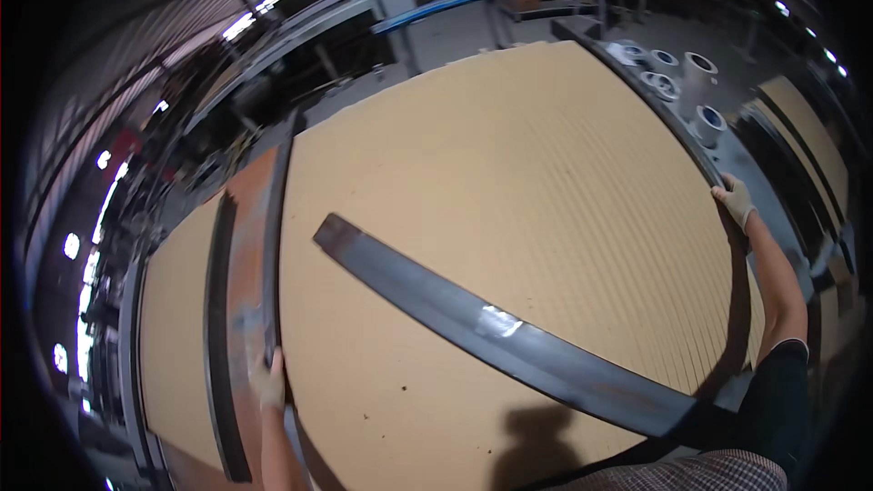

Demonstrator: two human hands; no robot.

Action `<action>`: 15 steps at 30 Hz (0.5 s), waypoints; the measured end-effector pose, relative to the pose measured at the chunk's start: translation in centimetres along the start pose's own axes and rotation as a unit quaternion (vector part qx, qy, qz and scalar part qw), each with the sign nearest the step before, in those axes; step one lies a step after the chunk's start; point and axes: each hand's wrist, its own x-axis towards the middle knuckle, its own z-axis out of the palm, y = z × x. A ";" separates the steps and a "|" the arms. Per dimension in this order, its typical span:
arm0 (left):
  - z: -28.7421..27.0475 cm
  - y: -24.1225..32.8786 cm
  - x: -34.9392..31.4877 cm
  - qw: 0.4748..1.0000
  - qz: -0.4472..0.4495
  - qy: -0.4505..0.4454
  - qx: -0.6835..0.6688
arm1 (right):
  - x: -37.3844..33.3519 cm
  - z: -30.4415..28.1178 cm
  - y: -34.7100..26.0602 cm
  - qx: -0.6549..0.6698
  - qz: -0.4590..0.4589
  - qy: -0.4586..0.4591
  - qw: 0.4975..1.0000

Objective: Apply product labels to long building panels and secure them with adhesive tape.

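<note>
Cardboard sheet (436,145) lies flat between a left edge bar (275,255) and a right edge bar (659,111); clothing hides part of its near edge. Gloved right hand (735,200) grips the right edge bar. Gloved left hand (266,382) touches the left edge bar; its fingers are obscured, so closure cannot be determined. Dark metal strip (436,300) rests diagonally on the sheet, its near end indistinct beside the dark sleeve (773,400).

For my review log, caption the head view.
Left hand and right hand on opposite dark rails flanking a tan sheet, long grey strip lying diagonally across it.
</note>
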 end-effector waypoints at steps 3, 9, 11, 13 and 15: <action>1.9 -0.2 5.9 0.996 -0.060 0.003 0.065 | 5.6 3.7 -1.4 -0.034 0.012 -0.035 0.999; 2.7 2.0 4.0 0.984 -0.133 0.020 0.115 | 6.1 2.9 -2.2 -0.088 0.078 -0.082 0.990; 2.3 2.5 2.3 0.982 -0.125 0.029 0.140 | 4.5 1.4 -2.9 -0.013 0.098 -0.108 0.989; 1.6 3.2 -0.1 0.987 -0.111 -0.007 0.117 | 2.7 -0.3 -0.7 -0.119 0.044 -0.058 0.990; 0.6 0.3 -2.4 0.990 -0.094 0.004 0.101 | 0.5 -1.2 0.2 -0.116 0.072 -0.036 0.990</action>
